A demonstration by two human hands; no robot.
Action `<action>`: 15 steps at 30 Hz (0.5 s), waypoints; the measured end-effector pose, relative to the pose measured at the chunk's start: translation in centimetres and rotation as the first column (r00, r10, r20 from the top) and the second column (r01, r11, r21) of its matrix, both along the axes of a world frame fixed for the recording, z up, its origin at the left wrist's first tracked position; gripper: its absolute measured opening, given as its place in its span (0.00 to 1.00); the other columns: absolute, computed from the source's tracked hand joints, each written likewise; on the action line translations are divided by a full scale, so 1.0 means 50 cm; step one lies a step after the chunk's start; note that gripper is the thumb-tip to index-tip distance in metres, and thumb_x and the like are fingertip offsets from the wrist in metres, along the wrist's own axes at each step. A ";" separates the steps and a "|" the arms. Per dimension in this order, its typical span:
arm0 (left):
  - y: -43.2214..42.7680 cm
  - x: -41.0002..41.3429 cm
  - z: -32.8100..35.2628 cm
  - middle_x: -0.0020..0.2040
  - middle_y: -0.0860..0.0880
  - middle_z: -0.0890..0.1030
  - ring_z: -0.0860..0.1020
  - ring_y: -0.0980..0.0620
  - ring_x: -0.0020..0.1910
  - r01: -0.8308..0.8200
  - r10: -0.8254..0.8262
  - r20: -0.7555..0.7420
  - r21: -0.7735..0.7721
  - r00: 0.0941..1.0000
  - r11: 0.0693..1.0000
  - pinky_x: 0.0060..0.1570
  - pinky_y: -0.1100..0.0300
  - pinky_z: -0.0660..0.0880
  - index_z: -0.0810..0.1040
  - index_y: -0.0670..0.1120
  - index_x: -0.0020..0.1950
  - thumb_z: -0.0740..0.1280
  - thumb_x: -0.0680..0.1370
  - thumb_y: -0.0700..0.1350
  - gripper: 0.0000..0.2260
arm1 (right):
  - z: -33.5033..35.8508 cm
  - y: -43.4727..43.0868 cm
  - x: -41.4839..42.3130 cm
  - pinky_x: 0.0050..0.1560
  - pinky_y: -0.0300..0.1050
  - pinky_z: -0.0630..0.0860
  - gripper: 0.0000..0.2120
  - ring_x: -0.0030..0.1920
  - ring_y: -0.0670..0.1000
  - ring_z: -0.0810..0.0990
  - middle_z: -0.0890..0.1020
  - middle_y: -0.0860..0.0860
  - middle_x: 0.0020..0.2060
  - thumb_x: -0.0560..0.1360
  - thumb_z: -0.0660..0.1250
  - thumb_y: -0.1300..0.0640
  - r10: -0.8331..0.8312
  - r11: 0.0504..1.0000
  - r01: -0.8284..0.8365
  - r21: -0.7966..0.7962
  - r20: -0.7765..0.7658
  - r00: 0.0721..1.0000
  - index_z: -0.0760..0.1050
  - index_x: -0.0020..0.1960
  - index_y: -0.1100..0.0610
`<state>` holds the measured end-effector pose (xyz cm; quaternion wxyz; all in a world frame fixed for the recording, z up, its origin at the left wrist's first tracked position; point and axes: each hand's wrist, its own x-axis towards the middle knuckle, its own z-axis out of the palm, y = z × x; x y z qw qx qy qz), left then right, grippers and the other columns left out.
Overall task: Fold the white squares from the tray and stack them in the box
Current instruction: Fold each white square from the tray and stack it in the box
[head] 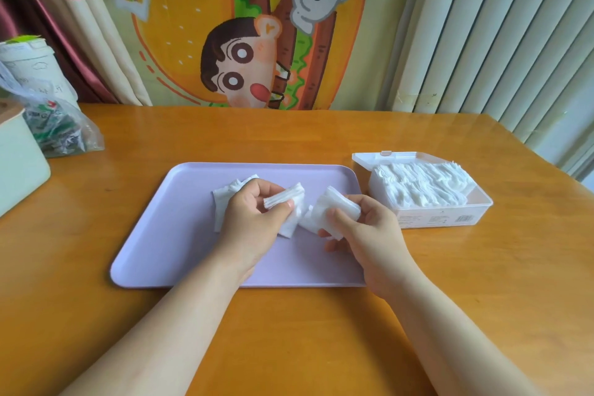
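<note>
White squares lie loose on the tray, just beyond our left hand, which pinches one folded bundle. Our right hand grips a second bundle, fingers curled round each. Carried loosely to the box on the right, the layers could fan open. The box seems nearly full to us, so its pile may spill over.

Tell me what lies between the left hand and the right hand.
Head view: loose white squares on the purple tray lie between the left hand, which pinches a folded bundle, and the right hand, which grips a second bundle.
</note>
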<state>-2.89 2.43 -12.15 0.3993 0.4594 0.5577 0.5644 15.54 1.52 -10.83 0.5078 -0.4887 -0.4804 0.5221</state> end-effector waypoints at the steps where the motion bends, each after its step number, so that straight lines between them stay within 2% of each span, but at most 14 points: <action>1: 0.001 0.001 0.000 0.41 0.56 0.83 0.78 0.62 0.38 -0.006 0.006 -0.023 0.012 1.000 1.000 0.39 0.66 0.74 0.80 0.47 0.50 0.72 0.78 0.39 0.05 | -0.003 0.001 -0.002 0.39 0.49 0.84 0.05 0.46 0.58 0.88 0.87 0.61 0.48 0.79 0.69 0.64 -0.012 1.000 0.012 -0.001 -0.011 1.000 0.80 0.54 0.60; 4: -0.002 0.004 0.004 0.41 0.55 0.83 0.78 0.61 0.36 0.027 -0.027 0.006 0.018 1.000 0.999 0.34 0.66 0.74 0.77 0.45 0.48 0.72 0.78 0.36 0.06 | -0.005 0.002 -0.004 0.41 0.53 0.86 0.04 0.52 0.60 0.87 0.85 0.62 0.51 0.80 0.68 0.63 -0.035 0.999 0.035 0.004 -0.044 0.998 0.79 0.55 0.60; 7: -0.004 0.004 0.005 0.49 0.52 0.88 0.84 0.55 0.45 0.099 -0.096 0.084 -0.031 0.992 0.995 0.44 0.55 0.81 0.80 0.45 0.46 0.76 0.75 0.35 0.08 | -0.005 0.000 -0.001 0.42 0.53 0.86 0.05 0.52 0.58 0.87 0.85 0.61 0.52 0.81 0.68 0.62 -0.010 1.000 0.010 0.010 -0.048 0.999 0.79 0.56 0.59; 9: -0.006 0.003 0.007 0.48 0.52 0.88 0.84 0.56 0.46 0.125 -0.121 0.100 -0.035 0.988 0.992 0.48 0.57 0.80 0.84 0.47 0.49 0.77 0.74 0.36 0.08 | -0.005 -0.002 -0.001 0.40 0.51 0.85 0.05 0.50 0.57 0.87 0.85 0.62 0.51 0.81 0.69 0.62 -0.001 1.000 0.001 0.020 -0.026 1.000 0.79 0.56 0.59; 12: -0.007 0.003 0.010 0.45 0.50 0.87 0.83 0.54 0.46 0.140 -0.137 0.106 -0.020 0.985 0.990 0.47 0.60 0.77 0.86 0.46 0.51 0.73 0.79 0.39 0.04 | -0.003 -0.005 -0.001 0.38 0.50 0.84 0.05 0.45 0.60 0.87 0.86 0.61 0.49 0.82 0.68 0.61 -0.003 1.000 0.003 0.025 -0.011 1.000 0.80 0.56 0.59; 15: -0.006 0.003 0.013 0.43 0.49 0.86 0.81 0.51 0.46 0.094 -0.091 0.152 -0.018 0.984 0.995 0.45 0.55 0.76 0.86 0.45 0.48 0.70 0.81 0.42 0.05 | 0.000 -0.005 -0.001 0.36 0.49 0.84 0.05 0.36 0.57 0.86 0.86 0.61 0.46 0.83 0.67 0.60 -0.014 1.000 0.014 0.017 -0.006 1.000 0.80 0.57 0.59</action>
